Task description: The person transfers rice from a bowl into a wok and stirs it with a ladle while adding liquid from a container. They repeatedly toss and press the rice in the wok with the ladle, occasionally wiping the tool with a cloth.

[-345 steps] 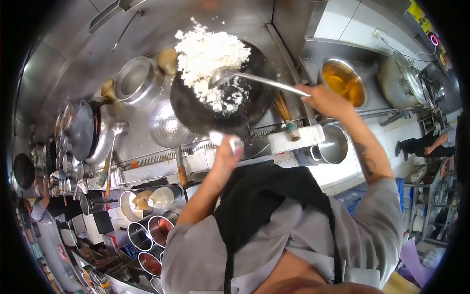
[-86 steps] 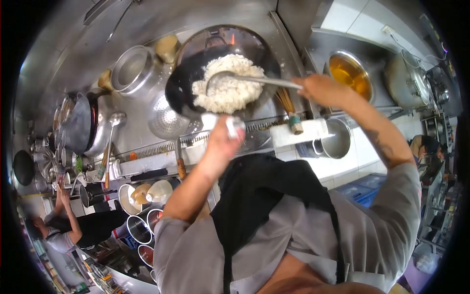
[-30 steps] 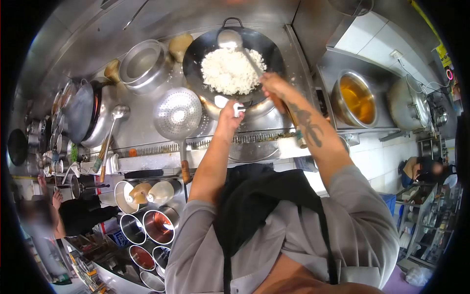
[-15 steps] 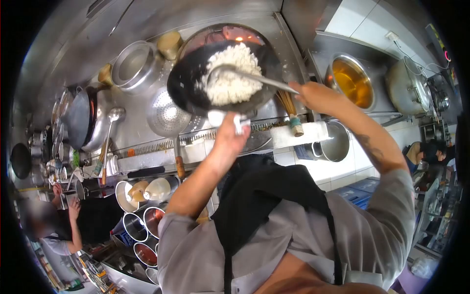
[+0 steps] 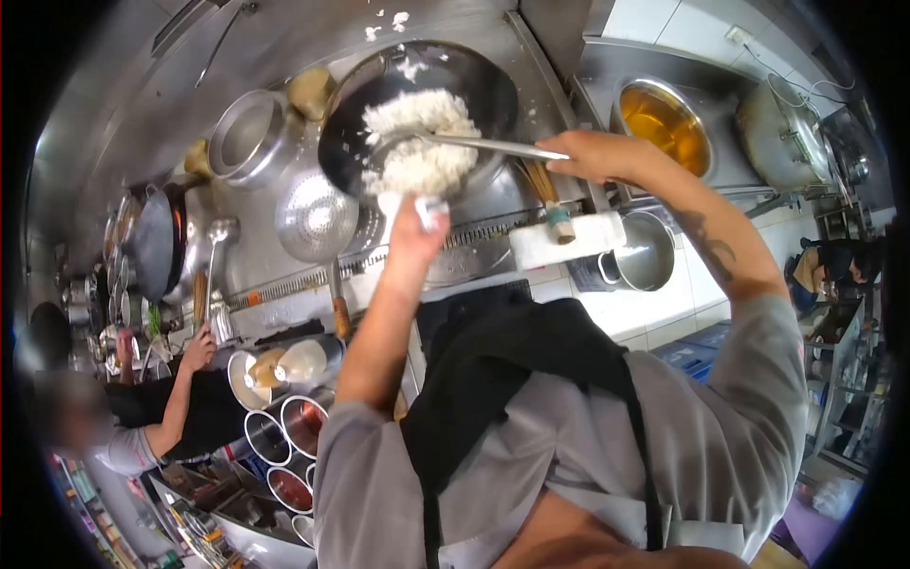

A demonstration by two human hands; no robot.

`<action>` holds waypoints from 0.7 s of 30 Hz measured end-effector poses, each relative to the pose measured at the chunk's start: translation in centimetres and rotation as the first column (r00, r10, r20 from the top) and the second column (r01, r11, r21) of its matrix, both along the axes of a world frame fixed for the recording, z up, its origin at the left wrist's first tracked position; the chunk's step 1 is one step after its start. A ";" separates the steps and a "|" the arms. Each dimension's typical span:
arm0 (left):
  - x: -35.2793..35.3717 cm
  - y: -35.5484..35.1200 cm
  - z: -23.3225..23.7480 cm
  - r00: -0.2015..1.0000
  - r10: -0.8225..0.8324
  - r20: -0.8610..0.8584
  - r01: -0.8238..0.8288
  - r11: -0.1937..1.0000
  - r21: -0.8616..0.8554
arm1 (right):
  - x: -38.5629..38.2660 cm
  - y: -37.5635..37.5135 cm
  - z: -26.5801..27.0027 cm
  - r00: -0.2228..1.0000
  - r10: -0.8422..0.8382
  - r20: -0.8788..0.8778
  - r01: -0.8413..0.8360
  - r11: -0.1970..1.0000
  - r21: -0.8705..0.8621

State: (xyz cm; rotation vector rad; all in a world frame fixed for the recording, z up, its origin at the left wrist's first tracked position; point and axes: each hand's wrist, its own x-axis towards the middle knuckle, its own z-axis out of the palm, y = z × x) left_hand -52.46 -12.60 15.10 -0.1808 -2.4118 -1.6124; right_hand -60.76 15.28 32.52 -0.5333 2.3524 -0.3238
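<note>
A black wok (image 5: 343, 142) full of white rice (image 5: 422, 169) is tilted over the burner. My left hand (image 5: 415, 235) is closed on its near edge, with a white cloth (image 5: 434, 214) bunched between the fingers and the metal. My right hand (image 5: 592, 155) grips the end of a long metal ladle (image 5: 498, 146), whose bowl lies in the rice, partly hidden by it. Some loose rice clumps (image 5: 400, 19) show at and beyond the wok's far rim.
A perforated strainer (image 5: 318, 216) rests left of the wok. On the right are a bamboo brush (image 5: 559, 226), a bowl of amber liquid (image 5: 664, 123) and a deep pot (image 5: 645, 251). A co-worker's hand (image 5: 199, 349) is near another ladle (image 5: 223, 232) at far left.
The wok has shifted left and tilted differently, and rice clumps have scattered toward its far side. My hands moved left with wok and ladle. The co-worker's hand reached toward the other ladle.
</note>
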 end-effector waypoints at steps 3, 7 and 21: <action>-2.5 -0.2 0.7 0.872 -0.199 0.447 -0.297 0.511 0.807 | 0.1 2.2 -2.3 0.932 0.298 -0.206 -0.343 0.908 -0.241; -2.6 -0.6 2.8 0.757 -0.348 0.553 -0.563 0.084 0.823 | -1.9 1.4 -0.3 0.996 0.063 0.060 -0.054 0.990 -0.132; -9.0 -4.9 -7.5 0.760 -0.352 0.546 -0.519 0.176 0.836 | -1.3 4.5 0.2 0.846 0.040 -0.532 -0.033 0.999 0.023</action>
